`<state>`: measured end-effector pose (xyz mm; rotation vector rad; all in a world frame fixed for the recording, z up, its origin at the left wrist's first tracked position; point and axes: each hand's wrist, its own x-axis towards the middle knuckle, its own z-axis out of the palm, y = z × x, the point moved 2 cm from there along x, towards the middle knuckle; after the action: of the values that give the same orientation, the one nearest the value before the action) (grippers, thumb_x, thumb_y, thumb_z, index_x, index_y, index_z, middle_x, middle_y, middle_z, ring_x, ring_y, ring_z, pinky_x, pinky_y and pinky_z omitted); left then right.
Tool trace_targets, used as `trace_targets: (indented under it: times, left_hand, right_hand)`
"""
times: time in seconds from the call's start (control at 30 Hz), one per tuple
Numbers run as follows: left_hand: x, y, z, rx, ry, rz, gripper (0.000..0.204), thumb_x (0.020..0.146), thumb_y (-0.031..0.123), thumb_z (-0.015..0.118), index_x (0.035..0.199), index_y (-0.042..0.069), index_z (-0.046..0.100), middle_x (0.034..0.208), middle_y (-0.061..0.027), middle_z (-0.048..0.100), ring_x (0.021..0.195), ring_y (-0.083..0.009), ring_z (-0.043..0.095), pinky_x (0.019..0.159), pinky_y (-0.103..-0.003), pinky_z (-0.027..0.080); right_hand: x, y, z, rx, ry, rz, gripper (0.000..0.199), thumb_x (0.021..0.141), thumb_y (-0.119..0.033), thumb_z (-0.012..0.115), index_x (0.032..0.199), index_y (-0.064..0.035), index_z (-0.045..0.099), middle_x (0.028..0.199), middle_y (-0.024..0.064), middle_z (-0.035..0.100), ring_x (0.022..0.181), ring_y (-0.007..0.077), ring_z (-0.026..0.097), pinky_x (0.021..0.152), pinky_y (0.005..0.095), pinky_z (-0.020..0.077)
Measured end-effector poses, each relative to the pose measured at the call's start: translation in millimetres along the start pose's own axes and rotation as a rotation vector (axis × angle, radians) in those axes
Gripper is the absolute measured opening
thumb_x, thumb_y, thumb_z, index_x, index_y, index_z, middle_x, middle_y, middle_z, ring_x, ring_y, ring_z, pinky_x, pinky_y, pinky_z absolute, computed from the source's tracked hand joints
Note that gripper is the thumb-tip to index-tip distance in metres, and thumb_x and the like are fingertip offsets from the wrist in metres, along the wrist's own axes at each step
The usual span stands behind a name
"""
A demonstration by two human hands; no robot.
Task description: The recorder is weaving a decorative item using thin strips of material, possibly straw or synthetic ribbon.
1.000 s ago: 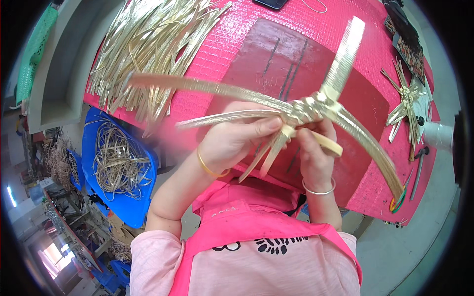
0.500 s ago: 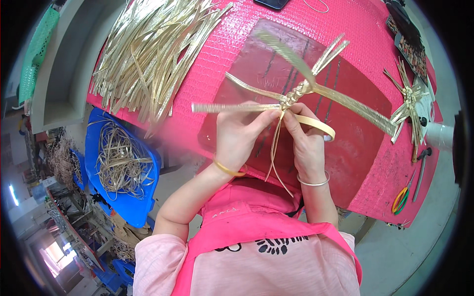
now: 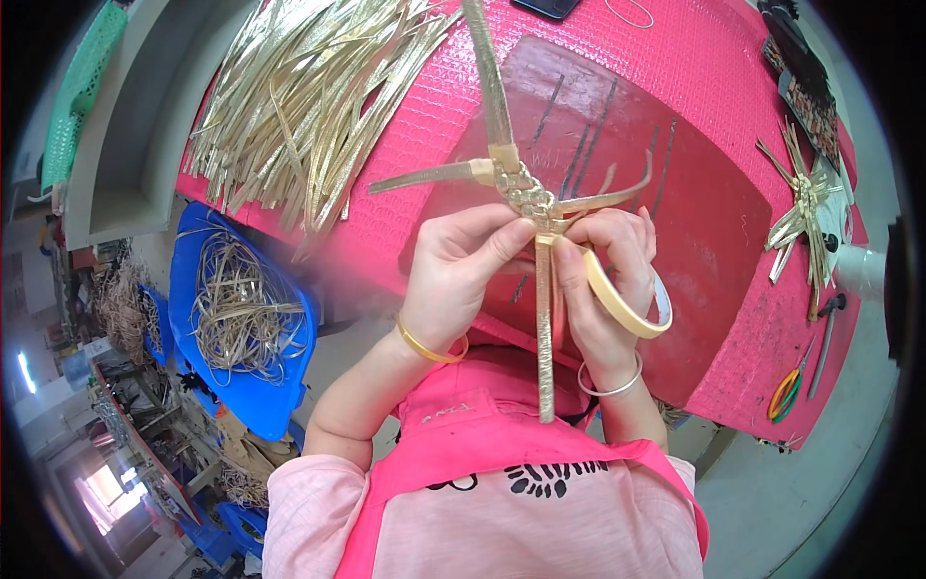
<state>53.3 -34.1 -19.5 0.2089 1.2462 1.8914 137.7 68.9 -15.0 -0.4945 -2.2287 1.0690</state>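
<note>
Between my hands is a braided piece of shiny gold straps (image 3: 527, 189), held over a dark red mat (image 3: 675, 289). Flat gold strap ends stick out of it; one hangs down toward my apron. My left hand (image 3: 461, 259) is closed, pinching the braid's near end between thumb and fingers. My right hand (image 3: 610, 259) closes on the same end from the other side. A roll of pale yellow tape (image 3: 627, 314) hangs on the fingers of my right hand. Similar tape wraps the bases of some straps. The fingertips' exact grip is partly hidden.
A pile of loose gold strips (image 3: 309, 106) covers the left of the pink tabletop (image 3: 415, 169). Below it stands a blue bin (image 3: 289, 372) of strip scraps. On the right lie another gold strap piece (image 3: 803, 198), scissors (image 3: 786, 391) and a hammer-like tool (image 3: 825, 343). A phone (image 3: 546, 8) lies at the far edge.
The braided piece has turned in my hands: a flat strap that pointed left now hangs toward me, and the far end has swung left. The tape roll has tipped downward.
</note>
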Motion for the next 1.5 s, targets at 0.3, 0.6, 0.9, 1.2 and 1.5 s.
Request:
trace_targets:
  times: [0.3,0.6,0.9,1.2,1.5]
  left_hand:
    - [0,-7,5,0.255,0.038,0.166,0.015,0.076,0.004,0.055,0.087,-0.005,0.056,0.079,-0.0067,0.059,0.070,-0.0107,0.055,0.064,-0.022,0.045]
    - [44,34,-26,0.589,-0.304,-0.294,0.018,0.073,0.005,0.057,0.090,0.000,0.056,0.081,-0.0052,0.059,0.070,-0.0105,0.056,0.066,-0.024,0.044]
    - [20,32,23,0.742,-0.444,-0.094,0.027,0.071,0.010,0.061,0.094,-0.002,0.054,0.073,-0.0063,0.060,0.068,-0.0080,0.056,0.061,-0.021,0.044]
    - [3,-11,-39,0.236,0.067,-0.206,0.022,0.083,0.018,0.045,0.088,-0.003,0.054,0.065,-0.0091,0.056,0.057,-0.0110,0.056,0.052,-0.020,0.046]
    - [16,-27,-42,1.115,0.081,-0.006,0.024,0.080,0.018,0.049,0.095,-0.001,0.054,0.069,-0.0089,0.056,0.052,-0.0119,0.053,0.049,-0.025,0.043]
  right_hand:
    - [-14,8,13,0.429,0.070,0.216,0.007,0.074,-0.008,0.056,0.074,-0.0059,0.049,0.070,0.0026,0.051,0.074,0.0154,0.049,0.078,0.0328,0.0339]
    - [-10,44,-49,0.563,0.525,0.025,0.032,0.085,-0.021,0.026,0.072,-0.0016,0.048,0.075,0.0110,0.049,0.075,0.0173,0.046,0.076,0.0288,0.0360]
    - [-6,13,-10,0.775,0.099,0.230,0.059,0.081,-0.038,0.034,0.126,-0.0006,0.023,0.130,0.0121,0.025,0.116,0.0237,0.031,0.094,0.0336,0.0261]
    - [31,16,-13,0.008,-0.220,-0.108,0.010,0.073,-0.007,0.052,0.063,-0.0070,0.054,0.061,0.0052,0.049,0.059,0.0211,0.045,0.060,0.0318,0.0336]
    - [81,43,63,-0.021,-0.708,-0.281,0.016,0.065,-0.006,0.058,0.075,-0.0039,0.045,0.061,0.0070,0.051,0.054,0.0156,0.050,0.048,0.0283,0.0406]
